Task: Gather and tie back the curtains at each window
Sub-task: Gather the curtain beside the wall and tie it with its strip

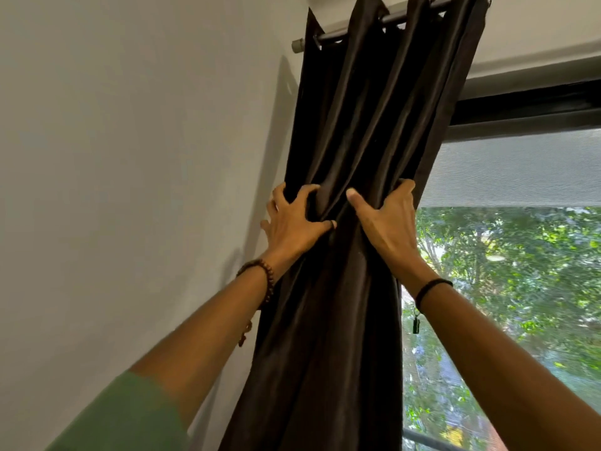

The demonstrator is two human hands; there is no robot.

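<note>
Nearest to me I see a green sleeve (123,415) on my left arm, with a beaded bracelet (265,281) at that wrist and a thin black band (431,288) at the right wrist; my left hand (294,229) has its grip spread, fingers dug into the folds on the left side of the dark curtain (341,320); my right hand (382,222) has its grip curled round the curtain's right edge, thumb pressed on the front; the curtain hangs bunched between wall (130,157) and window (504,288), squeezed narrow at my hands; above, it hangs from a rod (395,17); beyond the glass, green trees (520,271).
</note>
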